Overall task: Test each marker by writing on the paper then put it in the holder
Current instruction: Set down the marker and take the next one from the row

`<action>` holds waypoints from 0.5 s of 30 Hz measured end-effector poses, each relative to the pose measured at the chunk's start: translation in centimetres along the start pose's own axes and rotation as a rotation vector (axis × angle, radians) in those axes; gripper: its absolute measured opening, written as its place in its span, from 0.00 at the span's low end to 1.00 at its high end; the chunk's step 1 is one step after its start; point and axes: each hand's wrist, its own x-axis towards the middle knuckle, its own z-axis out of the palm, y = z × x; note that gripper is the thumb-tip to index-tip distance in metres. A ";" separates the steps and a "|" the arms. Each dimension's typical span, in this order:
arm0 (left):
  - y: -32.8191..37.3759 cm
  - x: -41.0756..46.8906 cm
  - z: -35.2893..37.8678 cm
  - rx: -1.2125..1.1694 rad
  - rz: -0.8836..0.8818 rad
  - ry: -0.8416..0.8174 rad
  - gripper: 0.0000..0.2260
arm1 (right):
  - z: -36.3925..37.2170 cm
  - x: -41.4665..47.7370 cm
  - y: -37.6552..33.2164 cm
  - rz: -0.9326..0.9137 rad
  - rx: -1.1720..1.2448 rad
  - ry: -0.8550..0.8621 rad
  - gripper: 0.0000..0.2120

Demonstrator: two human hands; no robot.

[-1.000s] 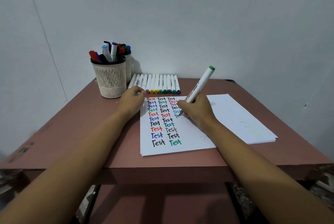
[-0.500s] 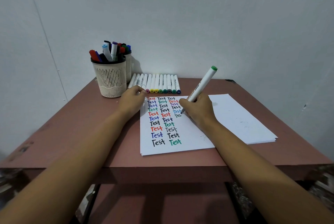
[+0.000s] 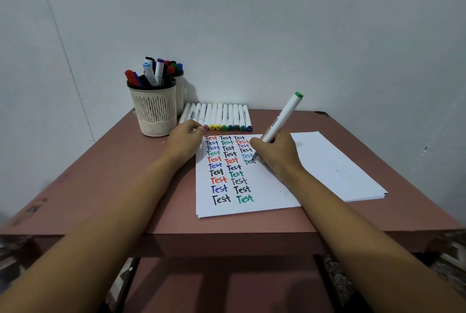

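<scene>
Right hand [image 3: 276, 153], centre of frame: fingers are closing round the lower barrel of a white marker with a green end cap [image 3: 282, 118] and holding it in a writing grip. The barrel is leaning up and to the right, and the tip is touching the white sheet of paper [image 3: 252, 208].

The tip is sitting at the end of a dark green "Test", the lowest word in column 3. It looks complete or nearly so.

Left hand [image 3: 184, 141]: it is resting at the sheet's upper left corner, apparently steadying it. The fingers are curling inward; I cannot tell whether they are holding anything, such as a cap.

Progress, judging by the sheet: columns 1 and 2 are running full down the page, and column 3 is reaching only partway. So many markers are already tested.

The cream mesh cup holder [image 3: 155, 110], left of centre at the back of the reddish-brown counter [image 3: 100, 186], is standing crowded with mixed-colour markers. A second cup [image 3: 179, 85] is standing just behind it, also filled.

Remaining: about 12 white capped markers in a row [image 3: 219, 116] are lying side by side just beyond the top edge of the sheet, near the holder. These look untested. The left hand is covering the near ends of the leftmost few.

The marker in hand is not yet in the holder.

A stack of blank white paper [image 3: 340, 161] is lying under the written sheet, fanning out to the right.
</scene>
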 end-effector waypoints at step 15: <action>1.9 -1.4 -0.6 -0.329 0.147 -0.072 0.17 | -0.7 0.2 -1.2 0.102 0.520 -0.028 0.08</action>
